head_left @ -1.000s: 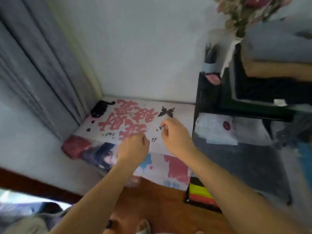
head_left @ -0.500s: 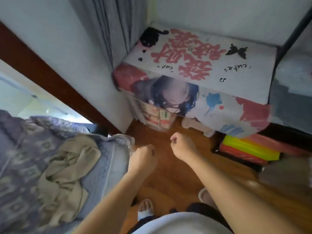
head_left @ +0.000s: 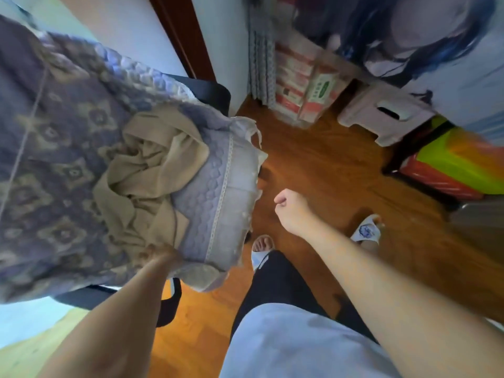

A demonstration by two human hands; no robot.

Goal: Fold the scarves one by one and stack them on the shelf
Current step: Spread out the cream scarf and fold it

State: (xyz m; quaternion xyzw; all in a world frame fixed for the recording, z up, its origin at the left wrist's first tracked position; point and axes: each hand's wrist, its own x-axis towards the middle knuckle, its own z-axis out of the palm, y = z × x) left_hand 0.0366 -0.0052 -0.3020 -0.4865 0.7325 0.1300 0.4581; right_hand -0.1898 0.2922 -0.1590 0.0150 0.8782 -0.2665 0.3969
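The bed [head_left: 68, 165] is on the left. A tan scarf [head_left: 144, 181] lies bunched on it. The left hand [head_left: 161, 257] reaches it; its grip is too blurry to tell. The right hand [head_left: 290, 207] is a closed, empty fist. Next, pick up the scarf to fold.

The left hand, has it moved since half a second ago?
Yes. The left hand went from above the wooden floor leftward onto the bed, reaching the beige scarf.
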